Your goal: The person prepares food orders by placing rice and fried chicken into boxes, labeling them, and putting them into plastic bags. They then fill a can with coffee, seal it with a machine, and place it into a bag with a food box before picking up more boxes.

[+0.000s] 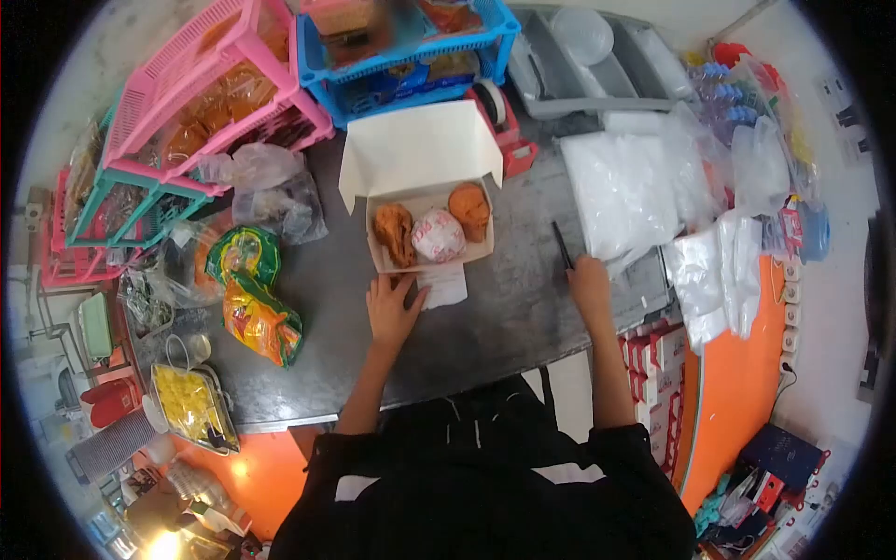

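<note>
An open white takeaway box (pixel 420 147) stands on the dark tabletop with its lid raised. Inside are two pieces of fried chicken, one at the left (pixel 395 233) and one at the right (pixel 469 211), with a round paper-wrapped item (pixel 438 234) between them. My left hand (pixel 393 315) lies with fingers spread at the box's front edge, touching a small white paper slip (pixel 444 287) in front of it. Further right, my right hand (pixel 589 279) closes its fingers on the lower end of a black pen (pixel 562 245), which points away from me.
Clear plastic bags (pixel 621 191) lie to the right. A red tape dispenser (pixel 507 131) and grey divided tray (pixel 597 79) stand behind. Stacked pink baskets (pixel 201 84), a blue basket (pixel 411 70) and a green-yellow packet (pixel 257 294) occupy the left and back.
</note>
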The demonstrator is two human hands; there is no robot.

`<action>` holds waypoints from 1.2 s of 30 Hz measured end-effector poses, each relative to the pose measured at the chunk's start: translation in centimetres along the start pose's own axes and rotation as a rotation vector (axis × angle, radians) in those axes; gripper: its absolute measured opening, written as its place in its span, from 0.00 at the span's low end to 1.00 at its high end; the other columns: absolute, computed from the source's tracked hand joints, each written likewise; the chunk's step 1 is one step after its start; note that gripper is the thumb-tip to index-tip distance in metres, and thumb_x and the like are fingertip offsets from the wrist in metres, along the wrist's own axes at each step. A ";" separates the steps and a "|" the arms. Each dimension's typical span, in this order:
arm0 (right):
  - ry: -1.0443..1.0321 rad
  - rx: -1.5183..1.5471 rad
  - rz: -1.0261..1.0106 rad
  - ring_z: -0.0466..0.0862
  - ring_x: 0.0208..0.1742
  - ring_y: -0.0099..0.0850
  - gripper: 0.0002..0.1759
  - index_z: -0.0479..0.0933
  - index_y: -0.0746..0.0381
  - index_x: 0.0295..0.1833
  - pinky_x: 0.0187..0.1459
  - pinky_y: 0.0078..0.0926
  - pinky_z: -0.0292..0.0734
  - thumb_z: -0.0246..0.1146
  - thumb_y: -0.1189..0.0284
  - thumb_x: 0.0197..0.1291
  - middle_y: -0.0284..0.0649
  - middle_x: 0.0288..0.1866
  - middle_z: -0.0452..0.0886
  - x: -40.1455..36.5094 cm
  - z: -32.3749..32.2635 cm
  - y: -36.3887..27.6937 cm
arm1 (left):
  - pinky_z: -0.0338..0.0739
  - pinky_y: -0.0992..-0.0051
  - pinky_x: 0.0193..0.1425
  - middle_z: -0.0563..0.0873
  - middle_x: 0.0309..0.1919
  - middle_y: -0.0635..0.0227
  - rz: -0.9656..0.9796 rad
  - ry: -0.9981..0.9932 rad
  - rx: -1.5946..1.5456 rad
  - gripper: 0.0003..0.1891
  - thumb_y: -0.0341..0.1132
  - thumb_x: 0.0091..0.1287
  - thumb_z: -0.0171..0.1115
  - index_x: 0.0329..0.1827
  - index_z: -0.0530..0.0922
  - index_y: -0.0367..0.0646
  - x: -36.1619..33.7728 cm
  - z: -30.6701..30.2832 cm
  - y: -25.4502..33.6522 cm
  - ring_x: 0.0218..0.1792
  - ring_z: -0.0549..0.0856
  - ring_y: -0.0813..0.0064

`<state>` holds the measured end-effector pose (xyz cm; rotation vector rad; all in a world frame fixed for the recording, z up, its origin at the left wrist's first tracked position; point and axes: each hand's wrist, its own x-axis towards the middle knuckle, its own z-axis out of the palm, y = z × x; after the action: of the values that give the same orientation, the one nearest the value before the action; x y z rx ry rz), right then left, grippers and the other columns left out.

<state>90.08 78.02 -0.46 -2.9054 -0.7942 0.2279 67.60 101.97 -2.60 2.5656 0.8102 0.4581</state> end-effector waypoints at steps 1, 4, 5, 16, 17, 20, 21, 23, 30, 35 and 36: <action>0.012 0.099 -0.036 0.79 0.28 0.45 0.10 0.74 0.64 0.35 0.31 0.38 0.74 0.64 0.70 0.51 0.47 0.25 0.78 -0.7 -0.3 0.0 | 0.67 0.66 0.42 0.74 0.39 0.66 0.022 0.009 0.029 0.19 0.44 0.52 0.68 0.46 0.80 0.49 -0.2 -0.1 0.1 0.41 0.74 0.65; -0.041 0.718 0.062 0.79 0.23 0.34 0.04 0.72 0.62 0.34 0.24 0.29 0.73 0.60 0.74 0.55 0.41 0.21 0.77 -4.0 -1.2 -3.0 | 0.67 0.66 0.42 0.73 0.38 0.67 -0.020 -0.024 0.012 0.20 0.46 0.51 0.68 0.46 0.80 0.50 -0.3 -0.2 0.4 0.41 0.73 0.65; -0.099 1.253 0.205 0.78 0.23 0.27 0.02 0.71 0.61 0.32 0.22 0.24 0.71 0.57 0.77 0.57 0.38 0.22 0.76 -5.5 -1.0 -5.5 | 0.67 0.66 0.42 0.73 0.38 0.67 -0.028 -0.030 0.007 0.20 0.46 0.51 0.68 0.46 0.80 0.50 -0.2 -0.3 0.0 0.41 0.73 0.65; 0.258 1.165 0.087 0.74 0.19 0.16 0.09 0.70 0.64 0.27 0.22 0.14 0.68 0.59 0.77 0.60 0.31 0.18 0.75 -6.3 8.3 -21.6 | 0.63 0.69 0.45 0.70 0.36 0.70 0.049 -0.177 -0.012 0.23 0.52 0.49 0.67 0.50 0.79 0.60 0.1 -1.8 -1.9 0.41 0.70 0.69; 0.294 1.210 0.114 0.73 0.19 0.15 0.10 0.69 0.64 0.26 0.21 0.14 0.66 0.59 0.78 0.59 0.31 0.17 0.74 -6.3 8.0 -21.7 | 0.63 0.69 0.45 0.70 0.36 0.70 0.048 -0.183 -0.014 0.23 0.52 0.49 0.67 0.50 0.79 0.60 0.2 -1.7 -2.0 0.41 0.70 0.69; 0.365 1.198 0.174 0.70 0.17 0.15 0.11 0.68 0.64 0.23 0.20 0.16 0.64 0.60 0.79 0.57 0.31 0.14 0.72 -6.2 7.9 -21.6 | 0.63 0.69 0.44 0.71 0.37 0.70 0.048 -0.200 -0.022 0.24 0.52 0.48 0.67 0.50 0.79 0.61 0.2 -1.5 -2.3 0.41 0.70 0.69; 0.402 1.147 0.196 0.69 0.15 0.15 0.12 0.67 0.64 0.22 0.18 0.19 0.63 0.61 0.80 0.55 0.32 0.12 0.70 -6.1 8.0 -21.5 | 0.63 0.68 0.44 0.71 0.37 0.70 0.052 -0.191 -0.016 0.24 0.52 0.48 0.68 0.50 0.79 0.61 0.2 -1.4 -2.3 0.41 0.71 0.69; 0.339 1.146 0.189 0.69 0.16 0.15 0.12 0.67 0.64 0.22 0.19 0.18 0.63 0.61 0.79 0.55 0.32 0.12 0.70 -6.0 8.2 -21.4 | 0.63 0.68 0.44 0.71 0.37 0.70 0.049 -0.188 -0.013 0.24 0.52 0.48 0.68 0.50 0.79 0.61 0.1 -1.4 -2.3 0.41 0.71 0.69; 0.405 1.223 0.320 0.68 0.17 0.14 0.12 0.67 0.64 0.21 0.20 0.17 0.62 0.62 0.79 0.53 0.31 0.14 0.69 -6.7 7.6 -21.0 | 0.63 0.68 0.44 0.71 0.37 0.70 0.039 -0.198 -0.017 0.24 0.53 0.47 0.67 0.49 0.79 0.60 0.2 -1.5 -2.3 0.41 0.70 0.69; 0.350 1.131 0.249 0.68 0.17 0.16 0.13 0.67 0.64 0.20 0.20 0.18 0.62 0.63 0.78 0.52 0.32 0.13 0.68 -6.8 8.7 -20.5 | 0.63 0.68 0.45 0.71 0.37 0.70 0.058 -0.177 -0.015 0.24 0.53 0.47 0.67 0.49 0.80 0.59 0.1 -1.3 -2.2 0.41 0.70 0.69; 0.330 1.117 0.217 0.67 0.17 0.16 0.13 0.67 0.63 0.20 0.20 0.19 0.62 0.63 0.78 0.52 0.32 0.13 0.68 -6.8 8.5 -20.6 | 0.63 0.68 0.45 0.71 0.37 0.70 0.048 -0.176 -0.015 0.24 0.53 0.47 0.67 0.48 0.80 0.59 0.1 -1.4 -2.2 0.41 0.70 0.69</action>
<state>72.65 92.81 -4.86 -1.8710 -0.1641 0.1336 66.13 104.05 -2.42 2.5730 0.6813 0.2464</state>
